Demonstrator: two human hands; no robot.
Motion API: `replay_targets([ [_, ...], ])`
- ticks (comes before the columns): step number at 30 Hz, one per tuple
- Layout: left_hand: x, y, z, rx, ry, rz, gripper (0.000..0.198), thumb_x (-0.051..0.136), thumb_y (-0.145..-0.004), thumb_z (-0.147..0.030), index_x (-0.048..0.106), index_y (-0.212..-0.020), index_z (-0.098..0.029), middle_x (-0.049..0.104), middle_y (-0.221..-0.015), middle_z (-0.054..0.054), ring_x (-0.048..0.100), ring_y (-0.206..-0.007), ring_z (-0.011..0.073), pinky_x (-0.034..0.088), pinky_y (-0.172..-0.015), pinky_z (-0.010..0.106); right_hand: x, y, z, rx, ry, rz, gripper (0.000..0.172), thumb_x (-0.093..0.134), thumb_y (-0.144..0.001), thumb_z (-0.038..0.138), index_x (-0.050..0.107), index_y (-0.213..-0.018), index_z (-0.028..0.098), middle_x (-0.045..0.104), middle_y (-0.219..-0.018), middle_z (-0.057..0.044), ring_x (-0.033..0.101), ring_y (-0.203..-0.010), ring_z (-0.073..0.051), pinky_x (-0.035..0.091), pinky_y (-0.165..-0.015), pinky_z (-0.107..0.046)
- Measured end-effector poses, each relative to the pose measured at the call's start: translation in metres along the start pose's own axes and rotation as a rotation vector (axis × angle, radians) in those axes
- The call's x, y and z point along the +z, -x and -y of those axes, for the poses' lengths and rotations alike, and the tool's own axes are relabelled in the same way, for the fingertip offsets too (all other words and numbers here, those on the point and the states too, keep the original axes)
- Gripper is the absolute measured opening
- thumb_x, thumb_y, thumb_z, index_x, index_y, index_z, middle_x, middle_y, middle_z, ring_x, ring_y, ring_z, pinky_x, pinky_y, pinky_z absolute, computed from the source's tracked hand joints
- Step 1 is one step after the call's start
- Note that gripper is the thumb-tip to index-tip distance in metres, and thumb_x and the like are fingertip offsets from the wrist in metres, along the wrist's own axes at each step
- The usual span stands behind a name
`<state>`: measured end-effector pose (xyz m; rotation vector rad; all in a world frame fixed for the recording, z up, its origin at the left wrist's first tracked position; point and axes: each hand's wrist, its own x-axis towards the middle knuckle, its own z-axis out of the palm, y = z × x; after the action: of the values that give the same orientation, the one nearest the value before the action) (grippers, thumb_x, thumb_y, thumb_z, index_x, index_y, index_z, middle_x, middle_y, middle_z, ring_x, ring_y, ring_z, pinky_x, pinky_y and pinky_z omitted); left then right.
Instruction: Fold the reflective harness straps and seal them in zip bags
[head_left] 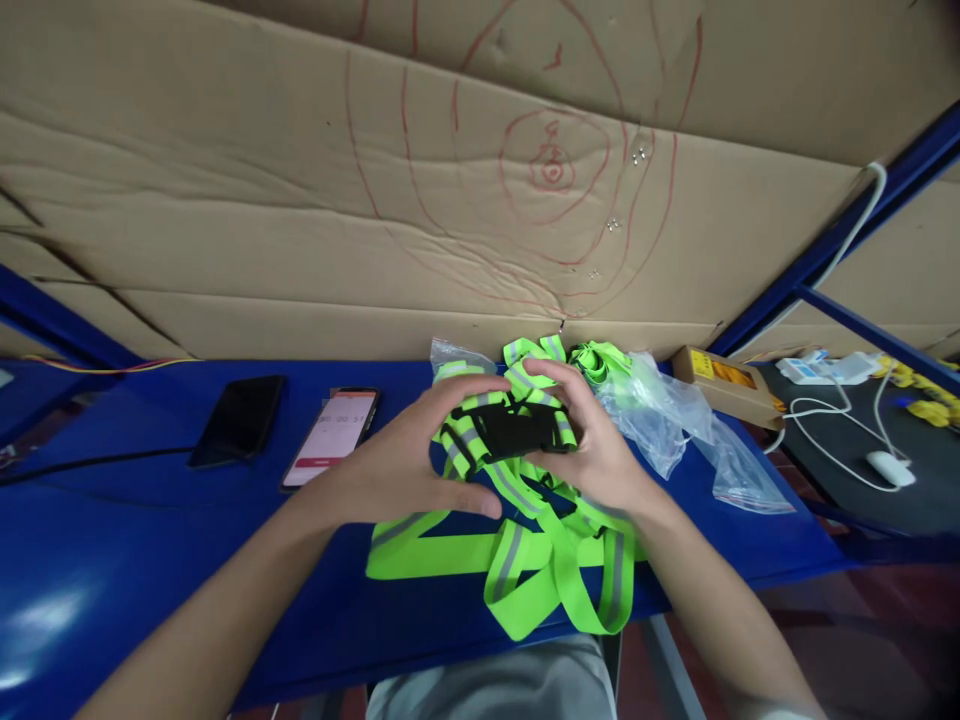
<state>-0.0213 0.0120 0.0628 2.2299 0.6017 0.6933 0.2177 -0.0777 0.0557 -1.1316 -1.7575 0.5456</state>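
Between my hands is a bunched reflective strap harness, neon green with grey stripes and a flat black piece facing me. My left hand curves around the bundle's left side, fingers behind it and thumb lower in front. On the other side, my right hand grips the bundle with bent fingers. Loose green webbing hangs and loops below the hands, over the table's front part. Behind the bundle, more folded green straps lie by the cardboard wall.
Clear plastic bags lie right of the straps, beside a small cardboard box. On the blue table, left of my hands, are a lit phone and a dark phone near a black cable. A blue frame post stands at right.
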Motion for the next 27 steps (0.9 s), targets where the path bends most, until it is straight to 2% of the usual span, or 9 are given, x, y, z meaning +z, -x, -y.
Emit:
replay_targets([
  [2,-0.001,-0.011,-0.006,-0.012,0.238,-0.037,0.074,0.093,-0.062,-0.052,0.062,-0.124,-0.027,0.072,-0.117,0.006,0.071,-0.102,0.0278,0.059,-0.086,0.037,-0.009,-0.012,0.007,-0.009,-0.243,0.138,0.090,0.085,-0.074,0.029,0.040,-0.153,0.030,0.051,-0.150,-0.007,0.045,-0.144,-0.025,0.035,-0.123,-0.043],
  [4,0.002,-0.023,-0.010,0.011,0.474,-0.168,0.061,0.094,-0.064,-0.045,0.064,-0.112,-0.023,0.074,-0.096,0.002,0.071,-0.073,0.0191,0.057,-0.065,0.028,-0.013,-0.025,0.010,0.016,-0.438,0.176,0.099,0.092,-0.067,0.034,0.042,-0.153,0.033,0.052,-0.151,-0.005,0.047,-0.143,-0.025,0.039,-0.121,-0.039],
  [7,0.008,-0.036,-0.012,0.078,0.759,-0.319,0.059,0.092,-0.069,-0.035,0.061,-0.119,-0.028,0.073,-0.086,-0.003,0.064,-0.054,0.0125,0.050,-0.050,0.023,-0.009,-0.040,0.008,0.181,-0.595,0.168,0.083,0.092,-0.068,0.032,0.055,-0.142,0.031,0.060,-0.144,-0.004,0.059,-0.130,-0.023,0.050,-0.107,-0.033],
  [10,0.010,-0.039,-0.008,0.066,0.945,-0.198,0.085,0.094,-0.067,-0.035,0.050,-0.140,-0.035,0.075,-0.089,-0.003,0.069,-0.061,0.0157,0.056,-0.059,0.026,-0.004,-0.048,-0.001,0.349,-0.777,0.193,0.060,0.088,-0.072,0.034,0.066,-0.128,0.024,0.075,-0.111,-0.003,0.072,-0.096,-0.018,0.057,-0.090,-0.030],
  [13,0.011,-0.038,0.000,-0.048,1.075,0.039,0.100,0.096,-0.062,-0.036,0.045,-0.148,-0.036,0.078,-0.102,0.003,0.073,-0.072,0.0195,0.058,-0.068,0.030,-0.009,-0.053,-0.011,0.410,-0.826,0.033,0.056,0.087,-0.072,0.030,0.067,-0.124,0.023,0.073,-0.078,0.004,0.069,-0.070,-0.013,0.058,-0.075,-0.026],
  [15,0.015,-0.040,0.005,-0.167,1.068,0.116,0.073,0.092,-0.068,-0.035,0.060,-0.133,-0.026,0.078,-0.092,0.005,0.071,-0.066,0.0188,0.057,-0.063,0.030,-0.014,-0.057,-0.015,0.386,-0.740,-0.034,0.063,0.086,-0.069,0.027,0.064,-0.128,0.024,0.070,-0.073,0.006,0.068,-0.065,-0.013,0.058,-0.071,-0.026],
  [18,0.027,-0.045,0.009,-0.210,0.869,0.094,0.033,0.079,-0.084,-0.037,0.073,-0.108,-0.016,0.076,-0.078,0.005,0.070,-0.066,0.0197,0.058,-0.069,0.033,-0.016,-0.066,-0.013,0.242,-0.454,-0.108,0.066,0.084,-0.067,0.022,0.062,-0.130,0.025,0.074,-0.089,0.003,0.070,-0.071,-0.015,0.059,-0.074,-0.030],
  [22,0.035,-0.052,0.010,-0.025,0.506,-0.129,0.035,0.083,-0.079,-0.036,0.075,-0.109,-0.019,0.079,-0.104,0.006,0.071,-0.106,0.0267,0.052,-0.103,0.040,-0.001,-0.072,-0.007,0.052,-0.090,-0.315,0.047,0.073,-0.078,0.021,0.065,-0.124,0.024,0.075,-0.110,-0.004,0.072,-0.097,-0.023,0.058,-0.090,-0.036],
  [27,0.030,-0.053,0.012,-0.051,0.439,-0.247,0.050,0.092,-0.068,-0.038,0.075,-0.111,-0.019,0.080,-0.102,0.007,0.071,-0.110,0.0307,0.052,-0.105,0.044,0.011,-0.068,0.003,0.020,-0.015,-0.320,0.053,0.071,-0.081,0.020,0.060,-0.132,0.025,0.068,-0.133,-0.005,0.063,-0.126,-0.027,0.051,-0.109,-0.038],
])
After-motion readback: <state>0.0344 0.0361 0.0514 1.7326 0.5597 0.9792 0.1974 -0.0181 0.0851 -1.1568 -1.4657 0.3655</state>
